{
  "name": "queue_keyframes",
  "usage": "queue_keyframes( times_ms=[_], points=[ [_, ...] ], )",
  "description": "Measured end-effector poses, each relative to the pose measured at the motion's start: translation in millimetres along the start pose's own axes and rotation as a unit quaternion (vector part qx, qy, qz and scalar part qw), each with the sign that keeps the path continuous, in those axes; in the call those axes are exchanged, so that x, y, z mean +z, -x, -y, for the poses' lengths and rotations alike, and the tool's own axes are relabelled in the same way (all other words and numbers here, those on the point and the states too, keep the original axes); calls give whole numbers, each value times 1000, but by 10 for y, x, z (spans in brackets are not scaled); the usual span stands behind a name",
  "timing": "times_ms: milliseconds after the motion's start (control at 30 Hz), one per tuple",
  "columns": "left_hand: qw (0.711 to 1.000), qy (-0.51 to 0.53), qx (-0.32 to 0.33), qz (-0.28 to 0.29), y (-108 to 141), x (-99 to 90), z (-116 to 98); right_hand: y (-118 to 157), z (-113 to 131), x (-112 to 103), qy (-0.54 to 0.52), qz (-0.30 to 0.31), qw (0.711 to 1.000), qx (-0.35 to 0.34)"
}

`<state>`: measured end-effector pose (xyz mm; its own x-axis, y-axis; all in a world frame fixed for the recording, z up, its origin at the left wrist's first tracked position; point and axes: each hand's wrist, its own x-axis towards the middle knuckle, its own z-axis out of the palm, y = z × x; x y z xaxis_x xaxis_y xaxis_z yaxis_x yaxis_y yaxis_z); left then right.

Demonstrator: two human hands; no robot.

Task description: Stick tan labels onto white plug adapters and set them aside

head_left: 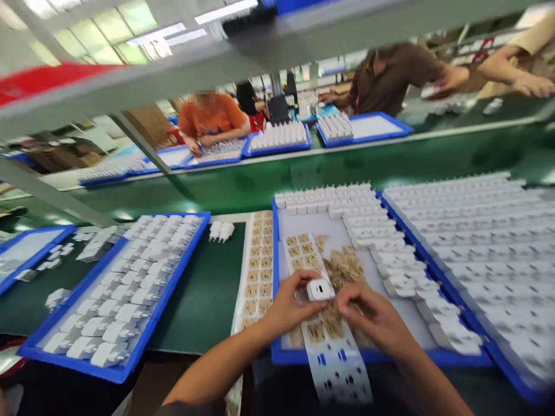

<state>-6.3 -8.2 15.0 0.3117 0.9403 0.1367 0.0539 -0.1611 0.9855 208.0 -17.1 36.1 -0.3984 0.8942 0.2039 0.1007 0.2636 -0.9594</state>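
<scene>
Fingers (303, 283) pinch white charger (319, 289), port facing camera

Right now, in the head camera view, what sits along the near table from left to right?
Blue tray of white chargers → sticker sheet → left hand → white charger → right hand → big tray of charger rows.

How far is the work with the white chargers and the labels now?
Done, it seems: the left blue tray lies full of chargers. In hand: left hand and right hand hold one white charger over the label strip. Left: many chargers in the middle tray.
</scene>
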Motion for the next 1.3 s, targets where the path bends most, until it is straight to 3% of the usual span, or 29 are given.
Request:
queue_keyframes(
  times_ms=[133,233,467,1300],
  points=[
    [998,-49,49,7,15,-18,31,-32,-40,36,-59,-79,994,41],
    [993,-84,80,10,13,-23,19,-39,-72,59,-92,-106,988,66],
    [980,-157,119,15,16,-16,-62,-48,-43,100,-112,-87,988,59],
    [978,-169,123,21,14,-5,-65,-64,-5,116,-78,-90,991,56]
  ],
)
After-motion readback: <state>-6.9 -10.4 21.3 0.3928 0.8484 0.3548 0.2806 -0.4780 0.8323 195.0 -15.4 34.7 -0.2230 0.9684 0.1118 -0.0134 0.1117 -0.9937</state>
